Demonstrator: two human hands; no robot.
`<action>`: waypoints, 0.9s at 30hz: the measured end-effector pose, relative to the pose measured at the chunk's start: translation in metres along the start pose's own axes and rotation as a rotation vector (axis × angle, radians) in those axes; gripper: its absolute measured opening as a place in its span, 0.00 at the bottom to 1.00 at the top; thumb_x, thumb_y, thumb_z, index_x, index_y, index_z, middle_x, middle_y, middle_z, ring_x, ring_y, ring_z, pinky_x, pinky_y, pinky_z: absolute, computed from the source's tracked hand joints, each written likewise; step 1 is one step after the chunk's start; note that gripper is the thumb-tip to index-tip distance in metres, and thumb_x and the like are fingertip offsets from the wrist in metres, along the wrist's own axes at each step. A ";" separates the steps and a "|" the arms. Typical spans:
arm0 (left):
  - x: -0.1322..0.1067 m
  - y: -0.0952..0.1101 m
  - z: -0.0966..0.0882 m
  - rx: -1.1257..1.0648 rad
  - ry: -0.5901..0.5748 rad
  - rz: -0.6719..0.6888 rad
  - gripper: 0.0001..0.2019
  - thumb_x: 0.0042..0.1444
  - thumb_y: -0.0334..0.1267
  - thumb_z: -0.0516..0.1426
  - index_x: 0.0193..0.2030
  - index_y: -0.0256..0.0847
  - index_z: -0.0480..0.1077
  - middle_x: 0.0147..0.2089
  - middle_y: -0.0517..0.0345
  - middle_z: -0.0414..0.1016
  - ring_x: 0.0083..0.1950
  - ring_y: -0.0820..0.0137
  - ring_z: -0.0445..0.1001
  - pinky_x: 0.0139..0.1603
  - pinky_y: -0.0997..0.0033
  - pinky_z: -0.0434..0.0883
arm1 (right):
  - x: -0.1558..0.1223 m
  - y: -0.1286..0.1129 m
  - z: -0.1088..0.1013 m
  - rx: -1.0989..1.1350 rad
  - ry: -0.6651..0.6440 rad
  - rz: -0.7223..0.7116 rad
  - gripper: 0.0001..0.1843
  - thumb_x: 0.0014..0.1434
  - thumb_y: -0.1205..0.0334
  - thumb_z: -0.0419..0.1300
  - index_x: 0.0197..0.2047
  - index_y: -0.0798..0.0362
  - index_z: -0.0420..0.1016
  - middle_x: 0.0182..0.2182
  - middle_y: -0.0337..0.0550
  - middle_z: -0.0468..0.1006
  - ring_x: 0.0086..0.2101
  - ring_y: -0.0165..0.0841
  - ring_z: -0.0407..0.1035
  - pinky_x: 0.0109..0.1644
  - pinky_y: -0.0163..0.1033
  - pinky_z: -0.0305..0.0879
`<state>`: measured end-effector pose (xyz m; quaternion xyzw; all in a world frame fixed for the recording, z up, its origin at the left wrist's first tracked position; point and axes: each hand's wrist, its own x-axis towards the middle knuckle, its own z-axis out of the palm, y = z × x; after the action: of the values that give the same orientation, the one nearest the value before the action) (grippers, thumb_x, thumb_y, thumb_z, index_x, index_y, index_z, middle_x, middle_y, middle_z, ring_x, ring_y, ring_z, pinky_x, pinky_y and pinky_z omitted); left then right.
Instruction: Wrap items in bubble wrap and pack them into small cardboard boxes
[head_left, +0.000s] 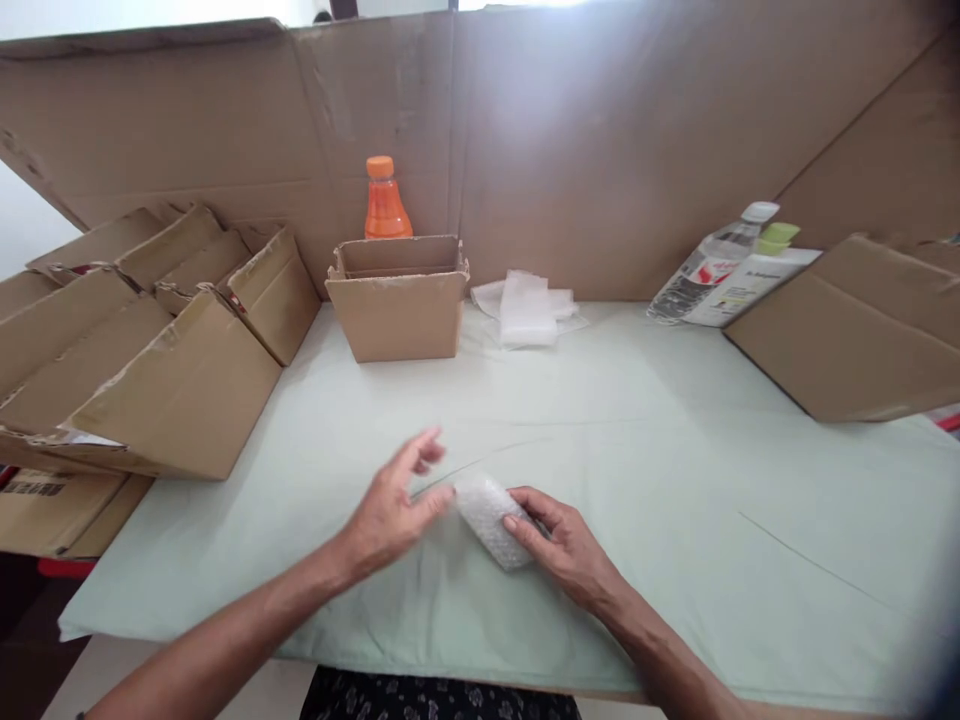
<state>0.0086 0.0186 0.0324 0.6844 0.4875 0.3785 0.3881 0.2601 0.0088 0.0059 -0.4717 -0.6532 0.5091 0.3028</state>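
Observation:
A small flat bundle of bubble wrap point(491, 522) is held just above the pale green cloth near the table's front edge. My right hand point(559, 545) grips its right side, thumb on top and fingers behind. What the wrap contains, if anything, I cannot make out. My left hand point(397, 495) is at the bundle's left, fingers apart and slightly blurred, with the thumb tip close to its upper left corner. Whether that thumb touches the wrap is unclear.
Several open cardboard boxes point(187, 390) stand at the left. Farther back are a small open box point(405, 315), an orange bottle point(385, 205) and folded bubble-wrap sheets point(529, 310). A clear bottle point(716, 262) leans near a cardboard box point(847, 330) at right. Tall cardboard point(600, 150) walls the back.

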 end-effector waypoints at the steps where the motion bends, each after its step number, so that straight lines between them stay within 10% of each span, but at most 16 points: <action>1: 0.016 0.004 -0.015 0.143 0.106 0.092 0.27 0.61 0.39 0.58 0.67 0.44 0.62 0.57 0.47 0.74 0.55 0.61 0.74 0.57 0.55 0.73 | 0.002 0.004 -0.001 0.035 0.060 0.021 0.19 0.65 0.45 0.58 0.45 0.52 0.78 0.37 0.44 0.81 0.37 0.37 0.73 0.41 0.39 0.70; 6: 0.124 0.023 -0.082 0.678 0.466 0.421 0.26 0.58 0.31 0.55 0.65 0.40 0.65 0.63 0.45 0.71 0.70 0.53 0.62 0.72 0.45 0.57 | 0.002 0.023 -0.006 0.191 0.119 0.069 0.21 0.63 0.44 0.61 0.47 0.53 0.77 0.37 0.44 0.79 0.36 0.35 0.71 0.39 0.37 0.67; 12: 0.201 0.018 -0.107 0.882 0.427 0.174 0.12 0.52 0.28 0.54 0.41 0.40 0.75 0.43 0.48 0.80 0.54 0.53 0.74 0.65 0.43 0.61 | 0.000 0.018 -0.006 0.256 0.108 0.070 0.20 0.61 0.44 0.63 0.45 0.53 0.79 0.36 0.43 0.79 0.36 0.34 0.70 0.39 0.37 0.65; 16: 0.170 0.016 -0.104 0.868 0.391 0.290 0.09 0.52 0.30 0.54 0.35 0.43 0.74 0.39 0.52 0.81 0.47 0.57 0.75 0.60 0.46 0.65 | -0.003 0.013 -0.011 0.350 0.123 0.091 0.20 0.58 0.44 0.66 0.43 0.53 0.80 0.33 0.43 0.79 0.33 0.33 0.71 0.38 0.36 0.66; 22: 0.057 0.043 -0.091 0.886 0.255 0.537 0.09 0.59 0.28 0.53 0.39 0.41 0.73 0.38 0.56 0.80 0.43 0.64 0.75 0.65 0.47 0.64 | -0.025 0.006 -0.049 0.479 0.284 0.047 0.24 0.49 0.39 0.70 0.40 0.49 0.82 0.31 0.47 0.82 0.30 0.39 0.76 0.34 0.41 0.71; 27: -0.007 0.072 -0.087 0.816 0.071 0.626 0.10 0.62 0.24 0.56 0.44 0.42 0.72 0.40 0.59 0.80 0.44 0.69 0.77 0.70 0.49 0.61 | -0.057 -0.036 -0.083 0.190 0.429 -0.079 0.22 0.52 0.36 0.67 0.42 0.41 0.83 0.32 0.51 0.84 0.35 0.49 0.80 0.36 0.49 0.75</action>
<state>-0.0441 0.0097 0.1322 0.8799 0.3804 0.2787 -0.0592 0.3427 -0.0141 0.0694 -0.5124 -0.5412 0.4441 0.4973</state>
